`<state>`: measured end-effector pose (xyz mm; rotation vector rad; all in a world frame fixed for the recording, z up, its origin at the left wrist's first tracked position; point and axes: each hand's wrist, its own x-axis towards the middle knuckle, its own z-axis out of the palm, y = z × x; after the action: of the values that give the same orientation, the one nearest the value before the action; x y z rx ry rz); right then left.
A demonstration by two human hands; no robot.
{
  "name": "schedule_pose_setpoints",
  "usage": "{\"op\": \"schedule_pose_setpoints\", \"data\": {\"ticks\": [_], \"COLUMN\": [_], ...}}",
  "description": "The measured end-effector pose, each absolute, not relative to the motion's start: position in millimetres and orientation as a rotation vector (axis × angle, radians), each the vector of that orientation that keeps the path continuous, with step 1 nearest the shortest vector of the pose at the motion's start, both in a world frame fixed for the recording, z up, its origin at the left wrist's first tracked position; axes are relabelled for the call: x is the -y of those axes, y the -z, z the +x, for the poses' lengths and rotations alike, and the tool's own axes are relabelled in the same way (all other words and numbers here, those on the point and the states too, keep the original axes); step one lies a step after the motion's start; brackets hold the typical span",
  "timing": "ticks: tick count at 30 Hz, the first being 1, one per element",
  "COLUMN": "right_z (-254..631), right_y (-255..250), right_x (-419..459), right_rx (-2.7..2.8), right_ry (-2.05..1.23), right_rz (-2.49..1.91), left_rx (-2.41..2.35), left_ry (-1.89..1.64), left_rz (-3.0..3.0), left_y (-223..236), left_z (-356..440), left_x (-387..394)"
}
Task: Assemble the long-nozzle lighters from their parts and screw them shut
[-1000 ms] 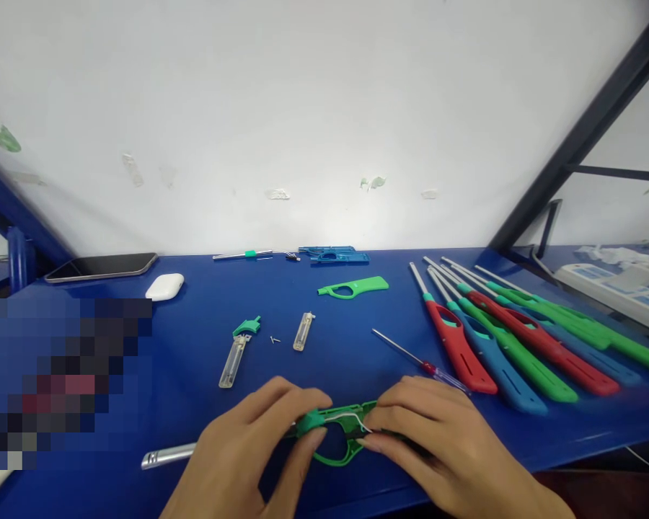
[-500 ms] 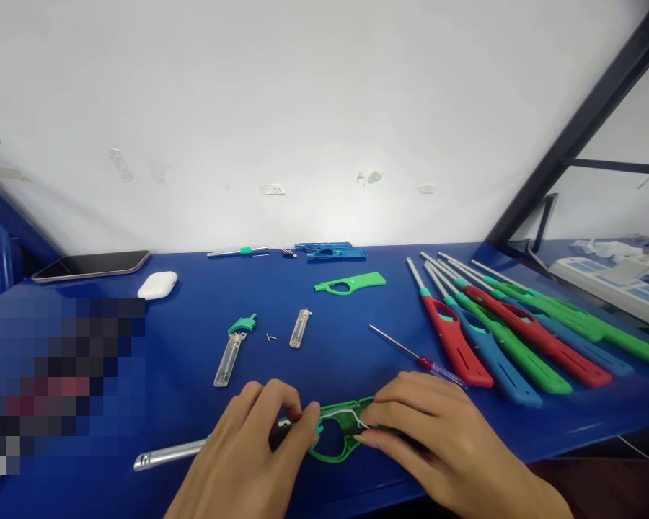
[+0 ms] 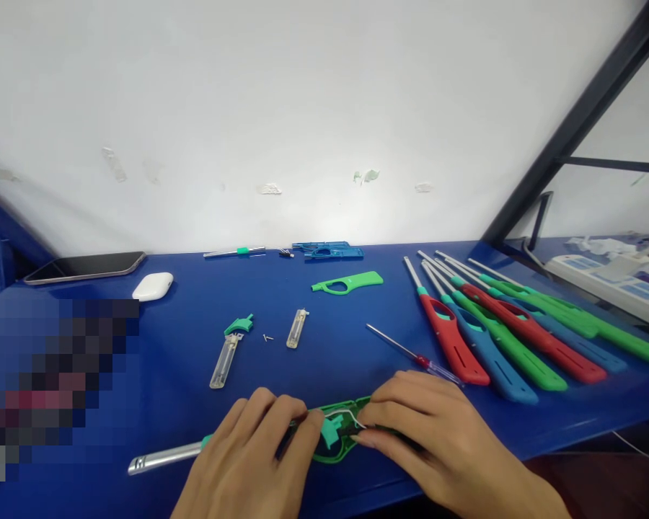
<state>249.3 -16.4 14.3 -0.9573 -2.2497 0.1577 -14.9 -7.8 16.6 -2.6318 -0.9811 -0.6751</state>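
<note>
An opened green lighter casing (image 3: 351, 453) lies near the front edge of the table, its inside facing up. My left hand (image 3: 252, 450) is closed around its front part, thumb and fingertips at a teal trigger (image 3: 332, 432) in the finger loop. From beneath that hand a silver metal tube (image 3: 165, 458) sticks out to the left. A thin white wire (image 3: 351, 415) runs along the casing to my right hand (image 3: 433, 425), whose thumb and fingers pinch at the casing's handle end. The far end of the handle is hidden under my right hand.
Behind my hands lie clear fuel tanks (image 3: 224, 364) (image 3: 297, 329), small screws (image 3: 268, 337), a green casing half (image 3: 351, 282) and blue casing parts (image 3: 335, 250). A screwdriver (image 3: 416, 355) and several assembled lighters (image 3: 497, 339) are right; a phone (image 3: 86, 267) and white case (image 3: 153, 286) left.
The teal trigger now shows more fully inside the finger loop, where the loop was open before. My left hand has shifted slightly; my right hand keeps its pinch. The view has moved slightly.
</note>
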Motion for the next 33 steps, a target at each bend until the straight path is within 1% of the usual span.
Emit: {"op": "schedule_pose_setpoints", "data": {"ticks": [10, 24, 33], "right_z": [250, 251, 252], "right_y": [-12, -17, -14], "right_x": [17, 12, 12], "right_rx": [2.263, 2.27, 2.222], "right_ry": [-0.155, -0.2, -0.289], "right_rz": [-0.937, -0.911, -0.944], "left_rx": [0.983, 1.038, 1.058], "left_ry": [0.636, 0.72, 0.765], "left_rz": [-2.748, -2.723, -2.771], "left_y": [-6, -2, 1], "left_z": [-10, -5, -2], "left_x": [9, 8, 8]}}
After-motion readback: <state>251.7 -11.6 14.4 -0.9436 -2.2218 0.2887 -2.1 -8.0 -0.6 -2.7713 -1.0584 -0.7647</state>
